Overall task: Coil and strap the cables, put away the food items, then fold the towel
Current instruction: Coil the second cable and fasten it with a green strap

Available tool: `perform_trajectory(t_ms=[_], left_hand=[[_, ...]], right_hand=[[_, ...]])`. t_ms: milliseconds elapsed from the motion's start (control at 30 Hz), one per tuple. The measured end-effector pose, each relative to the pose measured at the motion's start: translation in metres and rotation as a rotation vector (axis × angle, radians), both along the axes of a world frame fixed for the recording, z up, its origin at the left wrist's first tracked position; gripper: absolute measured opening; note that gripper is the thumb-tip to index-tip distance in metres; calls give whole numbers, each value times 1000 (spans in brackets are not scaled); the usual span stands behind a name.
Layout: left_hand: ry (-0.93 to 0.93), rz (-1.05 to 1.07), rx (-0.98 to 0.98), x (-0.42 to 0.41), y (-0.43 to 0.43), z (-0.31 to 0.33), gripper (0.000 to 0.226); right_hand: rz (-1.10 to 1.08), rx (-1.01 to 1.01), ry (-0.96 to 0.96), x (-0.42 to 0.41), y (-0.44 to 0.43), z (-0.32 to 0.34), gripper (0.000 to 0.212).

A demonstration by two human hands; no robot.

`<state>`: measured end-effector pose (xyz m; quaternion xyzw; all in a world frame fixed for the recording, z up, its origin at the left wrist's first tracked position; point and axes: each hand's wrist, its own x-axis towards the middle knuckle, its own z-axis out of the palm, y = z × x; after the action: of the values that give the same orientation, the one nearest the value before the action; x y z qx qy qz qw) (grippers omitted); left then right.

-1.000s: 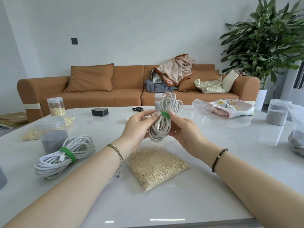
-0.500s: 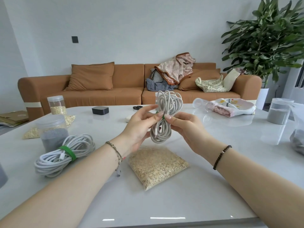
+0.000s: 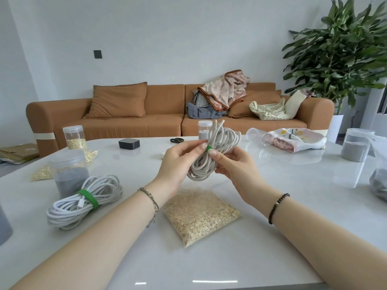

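Observation:
Both hands hold a coiled grey-white cable (image 3: 217, 147) up above the white table (image 3: 272, 227). My left hand (image 3: 178, 162) and my right hand (image 3: 232, 164) pinch the green strap (image 3: 208, 148) round the coil's middle. A second white coiled cable (image 3: 83, 201) with a green strap lies on the table at the left. A clear bag of oats (image 3: 199, 214) lies below the hands. A patterned towel (image 3: 295, 139) sits crumpled at the back right.
Jars of oats (image 3: 74, 138) and grey grains (image 3: 70, 174) stand at the left, a spilled oat bag (image 3: 41, 173) by them. Another grey jar (image 3: 356, 147) and a plastic bag (image 3: 379, 181) are at the right. A black box (image 3: 128, 143), scissors (image 3: 177, 140) and a small jar (image 3: 204, 129) lie further back.
The coil has tilted, its top loops now leaning right. My fingers have shifted on the green strap, which shows between the fingertips again. The view drew slightly closer.

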<state>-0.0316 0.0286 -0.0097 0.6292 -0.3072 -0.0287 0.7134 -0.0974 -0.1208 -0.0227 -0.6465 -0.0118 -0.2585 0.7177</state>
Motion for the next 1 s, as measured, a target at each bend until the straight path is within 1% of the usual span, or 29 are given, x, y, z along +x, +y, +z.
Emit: perform_trajectory(t_ms=[100, 233, 300, 367, 433, 533, 633, 700, 733, 800, 833, 900, 933, 967, 1000], left_hand=[[-54, 13, 91, -1, -3, -2, 31], [-54, -17, 169, -2, -3, -10, 26], [-22, 6, 178, -4, -4, -13, 24], [40, 26, 175, -6, -6, -10, 26], [100, 52, 174, -8, -8, 0, 27], [178, 71, 216, -13, 3, 17, 29], [245, 64, 280, -13, 28, 26, 25], [260, 115, 340, -9, 50, 30, 21], [256, 168, 363, -5, 60, 30, 26], [224, 278, 421, 1, 77, 33, 51], [210, 313, 451, 3, 85, 34, 56], [164, 330, 525, 1, 97, 38, 53], [104, 328, 586, 0, 102, 40, 45], [6, 344, 684, -1, 106, 39, 33], [-135, 369, 814, -2, 110, 37, 23]], right_hand=[[-96, 2, -17, 2, -1, -1, 35], [-156, -86, -63, 3, -4, -1, 17], [-153, -167, -90, 4, -2, -2, 7], [-159, -260, -108, 5, 0, -2, 4], [-155, -315, -102, 3, 3, -1, 8], [-104, -339, -40, -2, 12, 4, 16], [71, -307, 60, -7, 31, 13, 24], [186, -263, 147, -8, 50, 20, 28], [244, -215, 186, -8, 60, 23, 30], [303, -146, 220, -6, 79, 27, 36], [288, -167, 222, -4, 87, 29, 39], [256, -247, 237, 0, 105, 31, 44], [251, -288, 256, 2, 112, 30, 45], [238, -326, 289, 4, 120, 26, 45], [211, -376, 323, 8, 125, 23, 44]])
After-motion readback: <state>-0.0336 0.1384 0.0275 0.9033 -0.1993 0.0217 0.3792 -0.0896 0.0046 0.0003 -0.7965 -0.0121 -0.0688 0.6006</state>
